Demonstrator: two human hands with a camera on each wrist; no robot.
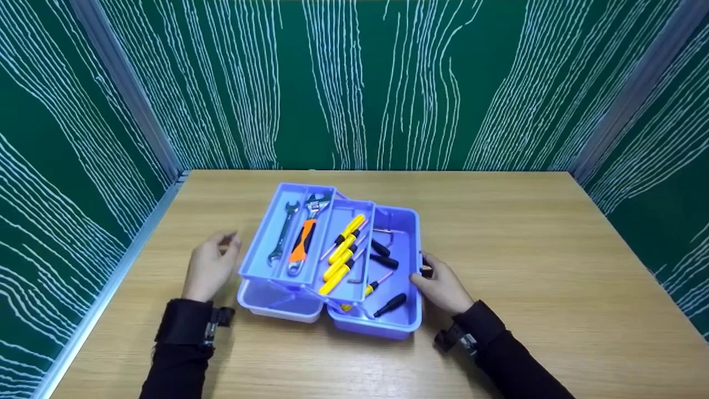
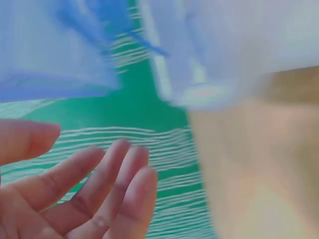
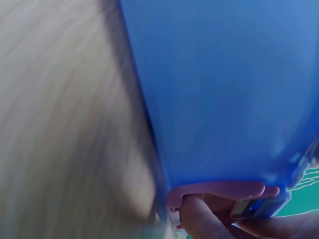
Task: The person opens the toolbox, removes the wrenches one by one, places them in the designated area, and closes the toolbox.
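A purple-blue plastic toolbox [image 1: 376,332] stands unfolded on the table, its trays spread to the left. My right hand [image 1: 443,284] grips its right side, the thumb at the rim. In the right wrist view, fingers are tucked at a pinkish latch [image 3: 224,188] on the box wall. My left hand [image 1: 211,265] hovers left of the box, apart from it, fingers loosely bent and holding nothing. The upper tray holds an open-end wrench [image 1: 284,233] and an orange-handled adjustable wrench [image 1: 302,244]. Several yellow-handled screwdrivers [image 1: 343,249] lie in the middle tray.
The box's lower part holds black-handled tools [image 1: 391,305] and a yellow-and-black screwdriver [image 1: 371,288]. Its lid [image 1: 282,302] hangs under the trays at the left. Green panels with white wavy lines [image 1: 388,83] surround the wooden table [image 1: 515,233].
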